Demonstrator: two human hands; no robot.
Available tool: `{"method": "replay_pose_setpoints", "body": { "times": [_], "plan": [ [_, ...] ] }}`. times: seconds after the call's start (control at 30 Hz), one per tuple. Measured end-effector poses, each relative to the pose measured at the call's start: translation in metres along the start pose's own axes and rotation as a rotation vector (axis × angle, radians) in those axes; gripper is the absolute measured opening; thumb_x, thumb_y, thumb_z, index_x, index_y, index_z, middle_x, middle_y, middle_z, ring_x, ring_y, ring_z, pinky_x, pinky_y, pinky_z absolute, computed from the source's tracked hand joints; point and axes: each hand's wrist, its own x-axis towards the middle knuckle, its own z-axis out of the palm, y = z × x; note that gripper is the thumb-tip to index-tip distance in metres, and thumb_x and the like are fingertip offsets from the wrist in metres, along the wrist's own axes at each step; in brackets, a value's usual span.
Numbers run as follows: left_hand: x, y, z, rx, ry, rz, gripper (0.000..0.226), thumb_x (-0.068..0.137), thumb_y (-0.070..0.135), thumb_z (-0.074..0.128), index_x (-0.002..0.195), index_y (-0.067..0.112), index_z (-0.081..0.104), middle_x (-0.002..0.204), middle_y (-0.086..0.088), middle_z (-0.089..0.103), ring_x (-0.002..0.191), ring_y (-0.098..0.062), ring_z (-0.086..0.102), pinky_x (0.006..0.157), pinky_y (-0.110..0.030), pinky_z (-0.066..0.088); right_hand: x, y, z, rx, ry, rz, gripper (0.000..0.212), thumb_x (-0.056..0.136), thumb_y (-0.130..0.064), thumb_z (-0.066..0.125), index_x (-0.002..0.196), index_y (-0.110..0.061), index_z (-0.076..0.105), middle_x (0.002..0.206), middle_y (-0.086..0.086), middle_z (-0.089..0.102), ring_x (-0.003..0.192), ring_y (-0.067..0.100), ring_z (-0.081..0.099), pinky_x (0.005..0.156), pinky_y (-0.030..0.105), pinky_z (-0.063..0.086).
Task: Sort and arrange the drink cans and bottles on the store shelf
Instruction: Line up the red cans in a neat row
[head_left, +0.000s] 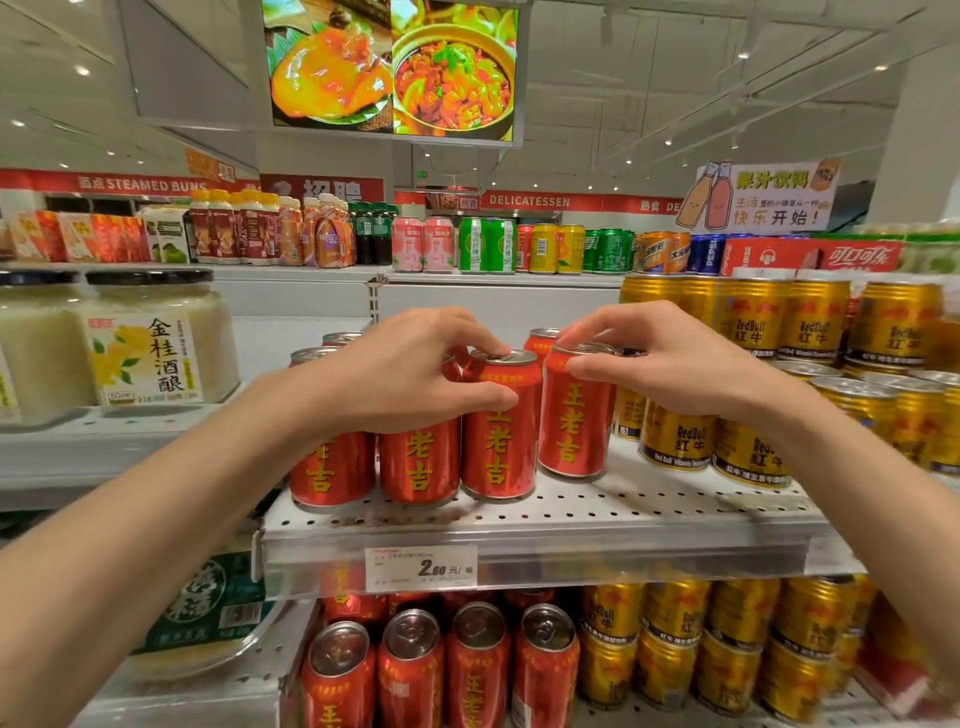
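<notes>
Store shelf (571, 512), hands apparently gripping 2 cans

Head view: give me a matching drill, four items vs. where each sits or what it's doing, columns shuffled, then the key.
1. left hand
2. right hand
3. gold Red Bull cans
4. price tag

A. on the shelf's front edge
B. grips the rightmost front red can
C. right of the red cans
D. grips the red can second from right

Pairs: 1-D, 2-B, 3-C, 4-A

Two bare forearms — no sleeves, watch or rings on left hand (415, 369) or right hand (670, 358).
</notes>
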Motion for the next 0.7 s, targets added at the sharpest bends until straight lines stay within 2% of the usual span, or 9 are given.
{"method": "replay_pose_setpoints", "body": {
  "times": [0.13,0.27,0.47,0.6,0.7],
  "plan": [
    [0.0,0.0,0.001,-0.012,0.005,-0.003,0.054,0.084,0.06,0.066,0.13,0.031,0.065,0.122,0.014,0.062,0.108,-0.008,0.061,0.096,-0.04,0.052,-0.002,0.002,-0.001,0.135,-0.096,-0.038,0.03,0.094,-0.028,0.069,0.123,-0.036,0.067,0.125,-0.018,0.068,0.116,-0.002,0.063,0.101,0.031,0.051],
    [0.0,-0.002,0.002,-0.023,0.014,0.001,0.053,0.084,0.06,0.066,0.129,0.031,0.065,0.119,0.016,0.062,0.106,-0.007,0.062,0.095,-0.039,0.053,0.0,0.005,0.0,0.178,-0.123,-0.053,0.035,0.095,-0.021,0.068,0.126,-0.039,0.065,0.13,-0.022,0.065,0.122,-0.002,0.059,0.104,0.03,0.047],
    [-0.001,-0.001,0.003,0.008,0.01,0.003,0.055,0.085,0.061,0.064,0.131,0.031,0.063,0.122,0.015,0.061,0.107,-0.006,0.06,0.095,-0.038,0.052,0.005,0.001,-0.001,0.136,-0.176,-0.038,0.031,0.098,-0.021,0.064,0.123,-0.039,0.067,0.127,-0.026,0.064,0.116,-0.009,0.06,0.092,0.015,0.044],
    [-0.001,0.0,0.003,0.01,0.01,0.006,0.054,0.087,0.058,0.064,0.132,0.029,0.062,0.123,0.015,0.06,0.107,-0.006,0.06,0.096,-0.035,0.051,0.002,0.003,-0.008,0.212,-0.203,-0.048,0.031,0.097,-0.015,0.064,0.124,-0.031,0.07,0.13,-0.018,0.067,0.119,-0.002,0.062,0.103,0.026,0.049],
    [-0.001,0.0,0.002,0.019,0.01,0.01,0.054,0.087,0.057,0.064,0.133,0.029,0.062,0.123,0.015,0.06,0.108,-0.006,0.059,0.096,-0.034,0.051,0.002,0.002,-0.009,0.191,-0.238,-0.043,0.031,0.099,-0.018,0.062,0.125,-0.034,0.069,0.136,-0.018,0.063,0.124,-0.002,0.059,0.108,0.033,0.047]
  ]
}}
